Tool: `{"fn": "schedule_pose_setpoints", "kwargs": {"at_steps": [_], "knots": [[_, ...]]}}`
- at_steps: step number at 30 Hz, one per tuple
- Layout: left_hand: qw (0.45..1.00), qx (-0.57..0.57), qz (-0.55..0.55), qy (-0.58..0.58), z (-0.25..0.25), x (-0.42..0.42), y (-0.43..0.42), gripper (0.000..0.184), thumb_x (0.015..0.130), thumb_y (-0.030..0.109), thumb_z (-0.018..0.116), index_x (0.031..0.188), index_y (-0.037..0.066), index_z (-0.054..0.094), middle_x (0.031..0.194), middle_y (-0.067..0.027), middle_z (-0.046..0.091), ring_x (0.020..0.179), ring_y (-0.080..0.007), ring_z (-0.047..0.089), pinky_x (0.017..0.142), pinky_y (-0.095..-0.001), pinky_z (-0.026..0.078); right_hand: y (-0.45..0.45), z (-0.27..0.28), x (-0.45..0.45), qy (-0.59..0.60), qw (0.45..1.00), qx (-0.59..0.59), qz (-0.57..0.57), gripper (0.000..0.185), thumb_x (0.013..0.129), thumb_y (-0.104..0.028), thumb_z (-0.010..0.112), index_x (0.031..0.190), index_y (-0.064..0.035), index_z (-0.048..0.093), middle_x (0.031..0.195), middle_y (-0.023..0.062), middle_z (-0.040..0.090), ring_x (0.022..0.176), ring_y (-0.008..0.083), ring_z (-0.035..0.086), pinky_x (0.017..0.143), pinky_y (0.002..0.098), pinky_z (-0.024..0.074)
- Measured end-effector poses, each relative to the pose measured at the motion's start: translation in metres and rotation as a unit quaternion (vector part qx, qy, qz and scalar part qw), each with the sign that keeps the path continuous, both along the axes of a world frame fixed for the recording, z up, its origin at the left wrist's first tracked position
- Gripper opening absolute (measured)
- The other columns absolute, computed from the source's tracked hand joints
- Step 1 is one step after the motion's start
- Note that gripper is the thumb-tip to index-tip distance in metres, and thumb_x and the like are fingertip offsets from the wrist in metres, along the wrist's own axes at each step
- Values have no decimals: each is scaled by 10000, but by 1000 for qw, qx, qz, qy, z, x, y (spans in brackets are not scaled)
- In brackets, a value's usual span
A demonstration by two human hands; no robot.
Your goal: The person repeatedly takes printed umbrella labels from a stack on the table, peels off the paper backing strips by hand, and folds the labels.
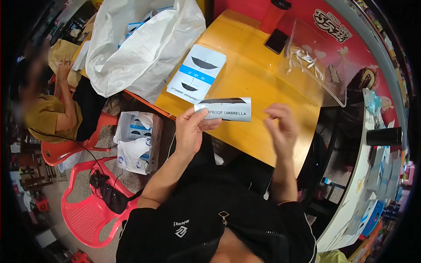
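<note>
My left hand (191,130) is closed on the left end of a curved printed card (226,109) lettered "PROOF UMBRELLA", with a dark umbrella canopy drawn on it. The thumb presses on its face and the other fingers are behind. To the right of the card and apart from it, my right hand (283,129) is raised over the table, slightly blurred, its thumb and bent fingers apart and nothing visible between them. Just beyond my left hand, flat umbrella-print cards (197,72) with a blue band lie on the yellow table (245,57).
A big white sack (136,57) with printed packs stands at the left, above a box (136,142). A clear tray (302,83) with whitish strips, a phone (276,41) and a red bottle (272,17) are at the back right. A person sits left, near a pink chair (87,215).
</note>
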State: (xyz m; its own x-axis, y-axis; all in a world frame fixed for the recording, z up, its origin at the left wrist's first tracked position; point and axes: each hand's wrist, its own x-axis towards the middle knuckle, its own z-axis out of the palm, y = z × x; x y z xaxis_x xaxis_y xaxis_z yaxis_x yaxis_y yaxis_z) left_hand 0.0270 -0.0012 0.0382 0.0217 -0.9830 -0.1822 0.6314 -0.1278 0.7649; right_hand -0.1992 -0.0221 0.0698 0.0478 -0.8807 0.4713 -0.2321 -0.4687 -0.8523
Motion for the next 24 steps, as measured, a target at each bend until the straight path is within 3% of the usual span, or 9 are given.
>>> {"fn": "schedule_pose_setpoints", "kwargs": {"at_steps": [3, 7, 11, 13, 20, 24], "knots": [[999, -27, 11, -19, 2, -7, 4, 232, 884, 116, 528, 1020, -62, 591, 912, -170, 656, 744, -254, 677, 648, -313, 555, 10, -7, 26, -34, 998, 45, -9, 192, 702, 17, 694, 868, -33, 611, 895, 62, 568, 759, 125, 491, 680, 234, 404], [997, -62, 21, -46, 5, -9, 9, 248, 897, 122, 515, 1019, -82, 586, 908, -176, 653, 744, -251, 675, 654, -309, 556, 14, -13, 32, -121, 986, 115, 1, 137, 757, -5, 668, 869, -14, 589, 866, 53, 581, 749, 106, 483, 681, 233, 395], [995, -70, 25, -61, 4, -9, 14, 254, 908, 111, 495, 1023, -99, 578, 903, -180, 650, 746, -253, 673, 672, -312, 558, 17, -15, 31, -90, 986, 139, 2, 94, 803, -33, 643, 866, -1, 581, 838, 39, 590, 751, 85, 497, 687, 220, 404], [995, -80, 23, -54, 4, -11, 16, 254, 911, 97, 482, 1028, -110, 571, 909, -185, 648, 746, -255, 671, 686, -317, 560, 21, -10, 34, -201, 954, 222, 12, 85, 829, -63, 633, 848, -3, 576, 825, 20, 597, 752, 65, 512, 698, 203, 409], [992, -104, 32, -68, 0, -13, 19, 245, 909, 77, 473, 1030, -117, 563, 915, -189, 646, 750, -243, 667, 694, -323, 562, 19, -18, 33, -204, 949, 242, 1, 106, 827, -82, 655, 859, -20, 575, 811, 22, 605, 703, 51, 531, 679, 185, 422], [988, -103, 47, -101, -3, -11, 18, 235, 905, 64, 468, 1025, -116, 563, 916, -185, 647, 754, -238, 665, 700, -313, 557, 13, -19, 30, -243, 933, 264, 22, 193, 825, -58, 642, 985, -2, 548, 870, 52, 610, 639, 62, 550, 523, 174, 409]]}}
